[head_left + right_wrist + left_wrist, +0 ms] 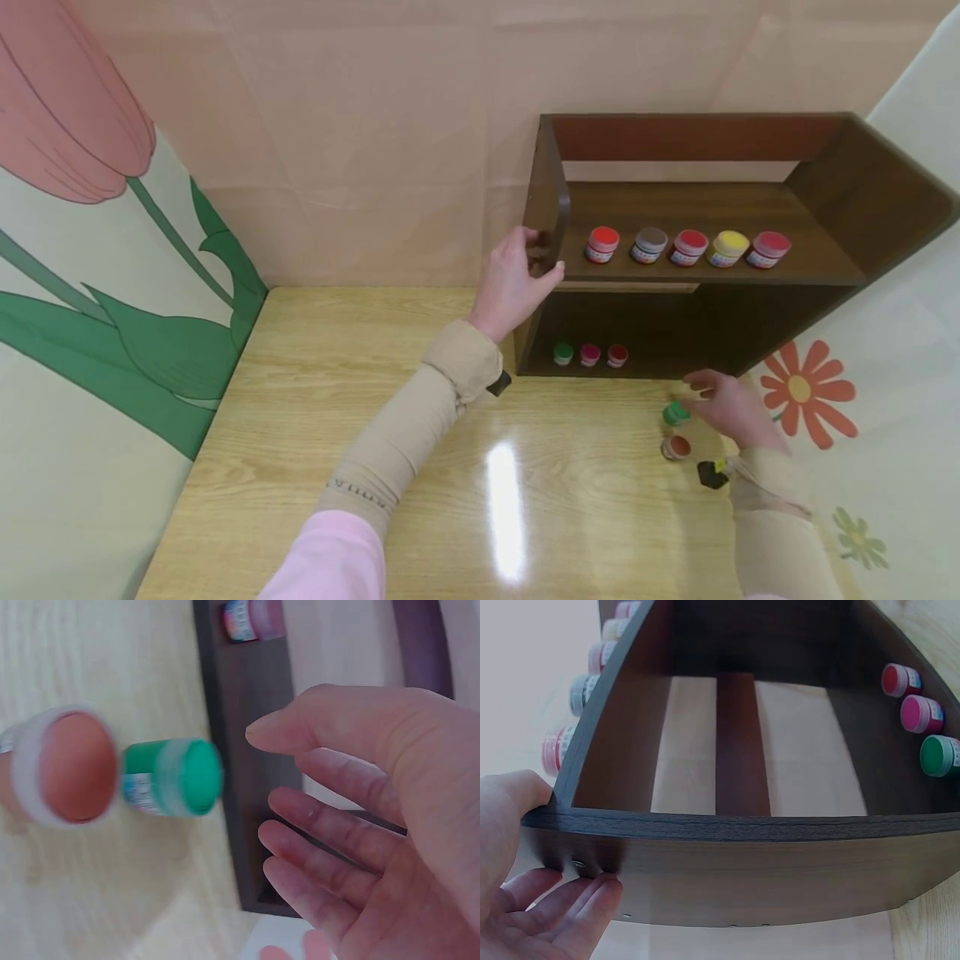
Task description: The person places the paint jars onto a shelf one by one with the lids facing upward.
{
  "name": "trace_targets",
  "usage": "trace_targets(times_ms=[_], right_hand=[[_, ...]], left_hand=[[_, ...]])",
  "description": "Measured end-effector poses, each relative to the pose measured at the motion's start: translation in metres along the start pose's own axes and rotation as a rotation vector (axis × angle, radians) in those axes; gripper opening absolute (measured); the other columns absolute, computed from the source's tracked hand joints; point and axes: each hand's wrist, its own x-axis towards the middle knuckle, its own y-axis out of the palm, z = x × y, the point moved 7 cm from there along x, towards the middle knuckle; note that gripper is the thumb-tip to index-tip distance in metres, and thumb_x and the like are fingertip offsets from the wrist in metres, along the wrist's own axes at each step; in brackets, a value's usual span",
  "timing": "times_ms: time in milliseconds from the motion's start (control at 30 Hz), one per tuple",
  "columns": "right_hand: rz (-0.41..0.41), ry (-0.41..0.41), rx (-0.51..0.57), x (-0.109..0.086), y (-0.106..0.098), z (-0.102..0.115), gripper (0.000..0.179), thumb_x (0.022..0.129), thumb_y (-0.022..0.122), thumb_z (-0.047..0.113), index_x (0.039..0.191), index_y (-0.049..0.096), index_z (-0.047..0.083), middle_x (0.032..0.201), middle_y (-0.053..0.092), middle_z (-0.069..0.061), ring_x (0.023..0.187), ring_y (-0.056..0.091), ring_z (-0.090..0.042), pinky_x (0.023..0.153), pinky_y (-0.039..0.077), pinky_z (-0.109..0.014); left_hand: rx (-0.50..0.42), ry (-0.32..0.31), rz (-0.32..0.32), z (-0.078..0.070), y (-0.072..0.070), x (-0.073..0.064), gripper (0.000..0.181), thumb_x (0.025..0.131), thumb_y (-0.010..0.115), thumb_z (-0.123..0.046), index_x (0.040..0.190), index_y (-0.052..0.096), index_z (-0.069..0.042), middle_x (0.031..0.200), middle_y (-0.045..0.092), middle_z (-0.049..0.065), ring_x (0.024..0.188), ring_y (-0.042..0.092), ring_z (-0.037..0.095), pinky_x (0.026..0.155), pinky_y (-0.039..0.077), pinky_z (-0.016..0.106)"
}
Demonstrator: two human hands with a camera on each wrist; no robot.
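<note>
My left hand point(513, 279) grips the left side panel of a dark brown two-tier shelf point(712, 271). In the left wrist view its thumb lies at the panel's edge and the fingers press the outer face. My right hand point(731, 407) hovers with parted fingers near the shelf's lower right corner, holding nothing. Just beside it on the table stand a green paint jar point(677, 412) and a brown paint jar point(677, 448). The right wrist view shows the green jar point(176, 778) apart from the fingertips.
Along the upper tier runs a row of several jars, among them a yellow one point(728, 248). Green, magenta point(590, 355) and red jars stand at the lower tier's left. A pale wooden table point(315, 417) meets a flower-printed cloth point(885, 417) at the right.
</note>
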Motion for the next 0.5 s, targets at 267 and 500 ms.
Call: trace_targets(times_ms=[267,500], right_hand=[[0.044,0.039,0.067,-0.003,0.021,-0.021,0.054,0.089,0.079,0.022,0.129,0.058,-0.009,0.12,0.061,-0.035,0.1,0.065,-0.046,0.074,0.054,-0.047],[0.035,0.052,0.058,-0.006,0.03,-0.026,0.053,0.087,0.081,0.021,0.125,0.061,-0.009,0.107,0.068,-0.027,0.096,0.065,-0.041,0.077,0.052,-0.048]], left_hand=[[-0.012,0.009,-0.007,0.001,0.001,0.0,0.042,0.091,0.077,-0.021,0.12,0.055,0.0,0.116,0.063,0.011,0.094,0.067,0.016,0.078,0.05,0.016],[-0.013,0.001,-0.006,0.0,0.0,0.0,0.042,0.091,0.077,-0.02,0.121,0.056,0.001,0.116,0.063,0.012,0.094,0.068,0.017,0.077,0.051,0.016]])
